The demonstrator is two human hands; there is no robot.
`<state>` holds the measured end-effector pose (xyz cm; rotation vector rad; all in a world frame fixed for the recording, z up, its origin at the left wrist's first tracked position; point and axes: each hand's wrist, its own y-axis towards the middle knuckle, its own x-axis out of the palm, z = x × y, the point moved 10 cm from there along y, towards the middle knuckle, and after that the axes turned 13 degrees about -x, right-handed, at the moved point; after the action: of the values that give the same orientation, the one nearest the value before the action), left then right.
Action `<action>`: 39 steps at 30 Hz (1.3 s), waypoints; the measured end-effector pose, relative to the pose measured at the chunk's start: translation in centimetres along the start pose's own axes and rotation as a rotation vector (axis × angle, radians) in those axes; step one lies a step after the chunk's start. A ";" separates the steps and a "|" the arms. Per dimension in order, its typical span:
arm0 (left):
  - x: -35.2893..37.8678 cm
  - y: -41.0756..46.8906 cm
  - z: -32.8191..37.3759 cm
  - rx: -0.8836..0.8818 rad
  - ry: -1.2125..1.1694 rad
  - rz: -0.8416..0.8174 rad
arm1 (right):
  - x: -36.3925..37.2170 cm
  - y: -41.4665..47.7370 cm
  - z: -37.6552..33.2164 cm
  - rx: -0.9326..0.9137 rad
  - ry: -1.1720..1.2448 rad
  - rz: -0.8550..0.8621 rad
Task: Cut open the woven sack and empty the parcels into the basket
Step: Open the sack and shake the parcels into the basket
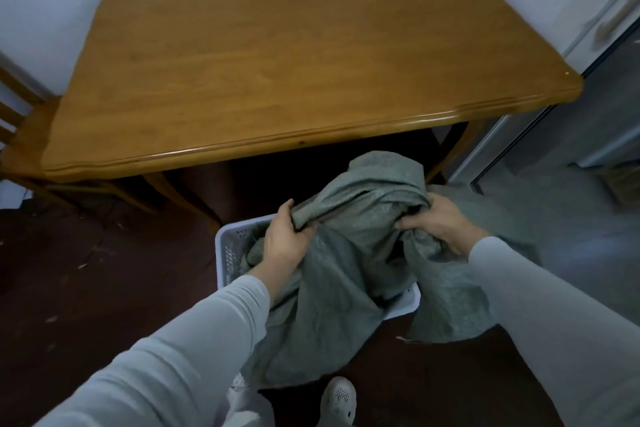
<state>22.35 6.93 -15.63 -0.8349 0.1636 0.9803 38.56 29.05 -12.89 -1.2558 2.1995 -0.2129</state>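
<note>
The grey woven sack [349,253] is draped over the white basket [228,246] on the floor, below the front edge of the wooden surface [277,62]. The left hand [285,239] and right hand [441,224] each clench bunched sack fabric. No parcels are visible.

Crumpled grey-green woven sack [346,274] over white basket [227,246]

Below your hands [285,239] the sack [346,288] hides most of the basket [227,246], so any parcels are unseen.
</note>
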 end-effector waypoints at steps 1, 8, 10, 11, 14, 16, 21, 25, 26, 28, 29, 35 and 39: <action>0.7 0.7 -1.1 -0.023 0.047 -0.020 | 0.5 0.6 1.4 0.016 -0.029 -0.006; 4.1 5.3 -8.0 -0.136 0.331 -0.075 | 2.9 4.7 8.5 0.099 -0.233 0.152; 5.8 5.5 -11.1 -0.218 0.454 -0.157 | 2.8 5.6 10.8 0.170 -0.152 0.295; 6.9 5.4 -13.0 -0.269 0.512 -0.220 | 2.7 6.0 11.9 0.211 -0.070 0.370; 10.8 5.3 -17.2 -0.374 0.568 -0.370 | 2.7 6.6 14.4 0.309 0.374 0.529; 13.2 6.0 -17.8 -0.383 0.585 -0.391 | 3.3 7.0 15.7 0.372 0.707 0.566; 14.1 9.7 -14.7 -0.357 0.318 -0.123 | 2.8 8.1 16.7 0.375 0.964 0.545; 8.4 14.8 -10.7 -0.421 -0.123 0.107 | 0.5 8.2 17.2 0.300 0.613 0.596; 6.7 16.0 -8.7 -0.369 -0.162 0.167 | 0.0 8.1 17.3 0.286 0.451 0.588; 4.1 17.6 -5.1 -0.257 -0.169 0.256 | -0.3 8.2 17.2 0.292 0.070 0.519; 3.4 18.0 -3.2 -0.168 -0.093 0.267 | -0.4 8.2 17.1 0.311 -0.118 0.483; 9.7 17.7 -1.0 0.500 1.208 -0.142 | -1.5 11.0 16.2 0.208 -0.870 0.238; 10.7 19.7 -6.5 0.492 1.672 -0.242 | 1.0 14.4 19.3 0.205 -0.793 -0.057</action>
<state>14.44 15.15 -35.98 -0.9762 1.6080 -0.2207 38.57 38.86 -34.92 -1.0447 1.4244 0.0410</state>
